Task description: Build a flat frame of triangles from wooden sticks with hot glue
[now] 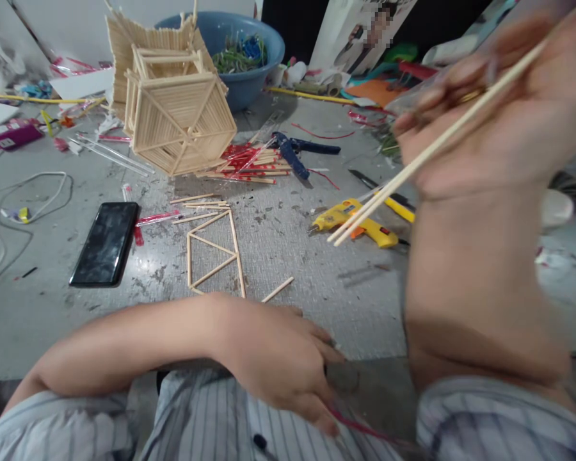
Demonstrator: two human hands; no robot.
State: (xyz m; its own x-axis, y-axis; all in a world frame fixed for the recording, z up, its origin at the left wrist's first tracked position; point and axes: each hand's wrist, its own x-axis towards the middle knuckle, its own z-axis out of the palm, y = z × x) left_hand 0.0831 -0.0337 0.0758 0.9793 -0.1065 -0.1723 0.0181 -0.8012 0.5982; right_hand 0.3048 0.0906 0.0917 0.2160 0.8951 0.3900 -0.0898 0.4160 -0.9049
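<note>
Two thin wooden sticks slant across the palm of my raised right hand, with its fingers curled and blurred. Their lower tips pass in front of a yellow glue gun on the table. My left hand reaches over the table's front edge, palm down with fingers apart. A blurred pink strand runs beside its thumb; contact is unclear. Beyond my left wrist lies a flat frame of wooden sticks with zigzag braces, partly hidden by the arm. One loose stick lies near that hand.
A stick-built model stands at the back, before a blue basin. Red-tipped sticks and a dark blue hand tool lie beside it. A black phone rests left; a yellow-handled knife lies behind the glue gun.
</note>
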